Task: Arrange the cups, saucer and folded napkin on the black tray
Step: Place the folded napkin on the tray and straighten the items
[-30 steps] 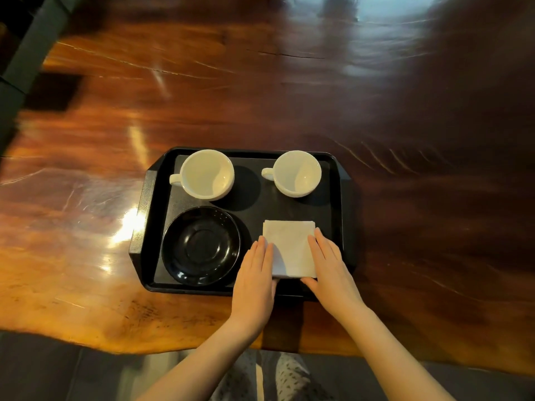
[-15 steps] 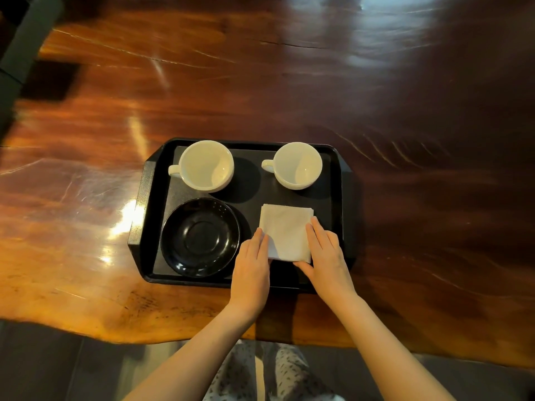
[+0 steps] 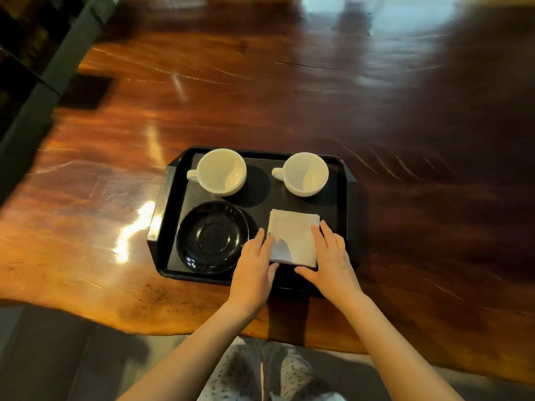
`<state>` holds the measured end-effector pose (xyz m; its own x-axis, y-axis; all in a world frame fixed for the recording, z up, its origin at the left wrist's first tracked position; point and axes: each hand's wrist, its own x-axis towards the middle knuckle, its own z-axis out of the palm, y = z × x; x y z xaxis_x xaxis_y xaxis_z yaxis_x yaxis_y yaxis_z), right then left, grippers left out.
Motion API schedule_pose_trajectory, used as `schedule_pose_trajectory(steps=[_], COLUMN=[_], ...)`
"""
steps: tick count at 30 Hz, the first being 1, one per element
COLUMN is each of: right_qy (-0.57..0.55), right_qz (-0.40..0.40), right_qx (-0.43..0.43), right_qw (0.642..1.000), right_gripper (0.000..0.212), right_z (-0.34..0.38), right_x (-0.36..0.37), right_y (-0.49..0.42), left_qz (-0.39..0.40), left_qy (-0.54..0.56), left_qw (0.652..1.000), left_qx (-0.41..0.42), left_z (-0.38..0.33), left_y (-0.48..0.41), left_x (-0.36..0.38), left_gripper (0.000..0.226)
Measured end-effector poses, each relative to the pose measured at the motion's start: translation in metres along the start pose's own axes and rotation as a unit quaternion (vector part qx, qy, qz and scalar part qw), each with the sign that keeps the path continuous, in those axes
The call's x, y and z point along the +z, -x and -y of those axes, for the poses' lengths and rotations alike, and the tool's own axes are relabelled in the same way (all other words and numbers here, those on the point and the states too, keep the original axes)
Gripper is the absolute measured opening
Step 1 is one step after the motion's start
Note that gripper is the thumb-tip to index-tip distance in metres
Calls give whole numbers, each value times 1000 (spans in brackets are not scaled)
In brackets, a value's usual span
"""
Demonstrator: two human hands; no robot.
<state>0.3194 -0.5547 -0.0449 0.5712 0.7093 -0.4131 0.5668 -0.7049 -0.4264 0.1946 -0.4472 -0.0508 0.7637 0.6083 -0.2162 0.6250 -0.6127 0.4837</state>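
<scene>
The black tray [image 3: 342, 198] lies on the wooden table near its front edge. Two white cups stand upright along its far side, one at the left [image 3: 221, 172] and one at the right [image 3: 305, 174], handles pointing left. A black saucer [image 3: 212, 237] fills the near left corner. A folded white napkin [image 3: 293, 237] lies flat at the near right. My left hand [image 3: 254, 273] rests flat against the napkin's left edge, thumb at its near corner. My right hand [image 3: 331, 261] rests flat against its right edge. Both sets of fingers are extended.
The glossy wooden table [image 3: 289, 96] spreads wide beyond the tray and to both sides. A dark frame [image 3: 43, 76] runs along the far left. My patterned lap [image 3: 269, 371] shows below the table's wavy front edge.
The napkin has turned slightly on the tray under both hands, and the hands slid a little along its edges. The view has shifted; cups and saucer stay in place.
</scene>
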Motion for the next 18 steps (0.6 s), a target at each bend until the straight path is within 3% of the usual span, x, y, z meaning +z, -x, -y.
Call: schedule_pose_trajectory(steps=[3,7,11,18], right_qy=[-31,-144,-204,-249], right_qz=[-26,-5,30,40], right_qx=[-22,-39,-47,10], right_qw=[999,989,977,968], right_gripper=[75,55,59,85], right_z=[18,57,91,125], right_x=[-14,-25,-19,-8], right_y=[-4,-25,-58,-113], left_qz=[-58,-147,-141,-68], left_qy=[55,184,266,337], left_qw=[996,957,922,907], left_qx=[-26,-169,-243,-245], left_z=[11,45,74,97], left_y=[-3,-20,-50,-106], left_x=[-32,-82,-115,-126], left_gripper=[52,49,55,60])
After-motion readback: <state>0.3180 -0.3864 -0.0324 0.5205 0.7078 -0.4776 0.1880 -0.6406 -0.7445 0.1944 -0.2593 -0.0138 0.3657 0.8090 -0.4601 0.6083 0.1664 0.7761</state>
